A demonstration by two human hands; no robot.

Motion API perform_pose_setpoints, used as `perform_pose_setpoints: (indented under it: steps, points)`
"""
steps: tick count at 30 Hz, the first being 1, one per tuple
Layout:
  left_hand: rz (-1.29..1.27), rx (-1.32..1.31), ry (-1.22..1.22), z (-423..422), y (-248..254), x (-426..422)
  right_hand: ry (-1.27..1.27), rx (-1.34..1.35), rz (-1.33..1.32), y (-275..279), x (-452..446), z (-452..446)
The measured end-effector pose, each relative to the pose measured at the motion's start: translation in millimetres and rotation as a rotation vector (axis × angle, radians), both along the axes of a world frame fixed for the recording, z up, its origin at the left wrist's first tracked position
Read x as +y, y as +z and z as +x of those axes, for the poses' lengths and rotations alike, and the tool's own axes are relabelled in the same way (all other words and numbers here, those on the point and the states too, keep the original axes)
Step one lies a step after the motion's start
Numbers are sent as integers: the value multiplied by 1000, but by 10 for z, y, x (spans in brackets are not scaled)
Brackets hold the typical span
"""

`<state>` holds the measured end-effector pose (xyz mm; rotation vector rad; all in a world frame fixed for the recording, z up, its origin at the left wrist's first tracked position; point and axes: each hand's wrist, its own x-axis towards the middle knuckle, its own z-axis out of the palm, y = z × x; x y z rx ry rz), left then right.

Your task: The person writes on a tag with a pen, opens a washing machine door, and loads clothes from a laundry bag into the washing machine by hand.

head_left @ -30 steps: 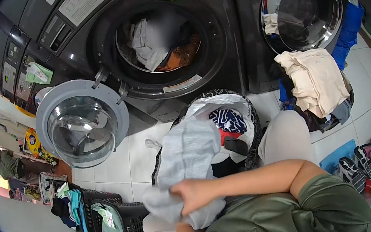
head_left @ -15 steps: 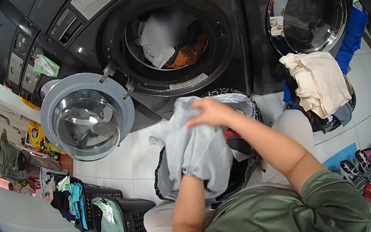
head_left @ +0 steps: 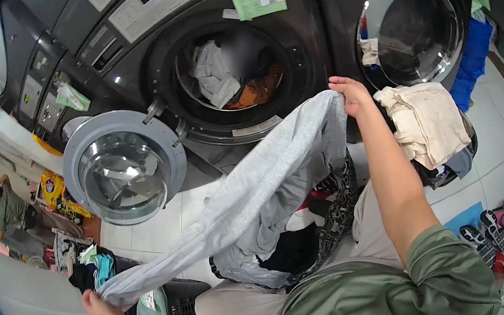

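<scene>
A light grey garment (head_left: 232, 199) is stretched in a long diagonal across the view, its exact kind unclear. My left hand (head_left: 97, 305) pinches one end at the lower left. At the upper right, my right hand (head_left: 353, 95) grips the other end. Beneath the cloth stands a black patterned laundry bag (head_left: 344, 209) holding grey, black and red clothes, between my knees. Part of the grey fabric hangs down into it. Behind, the open washer drum (head_left: 187, 86) contains white, dark and orange-brown laundry (head_left: 218, 75).
The washer's round door (head_left: 124, 166) is swung open to the left. At right, folded cream cloths (head_left: 427, 123) top a full basket beside another machine's round glass door (head_left: 418, 34). Black baskets (head_left: 188, 298) with clothes stand lower left. Another person (head_left: 8, 211) is far left.
My hands have moved far apart, the left toward the lower left and the right up and rightward. The grey garment, bunched before, is now pulled out lengthwise.
</scene>
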<state>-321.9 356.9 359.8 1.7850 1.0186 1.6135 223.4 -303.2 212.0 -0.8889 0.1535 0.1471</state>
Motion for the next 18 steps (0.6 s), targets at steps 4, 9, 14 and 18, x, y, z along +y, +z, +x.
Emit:
perform_pose_setpoints:
  steps: [4,9,14,18]
  points:
    - [-32,1082,-395,1062,120,-1672,356,-423,-224,1061,474,-556]
    - [107,288,-1282,2268,-219,-3288,672,-835,-336,2180,1387,-1435]
    - [-477,-31,-1117,2730,-905,-3556,732,-843,-562,2106,1774,-2207]
    - [-655,301,-1151,2481,-1543,-3033,626,-1011,-503,1180,2037,-3020]
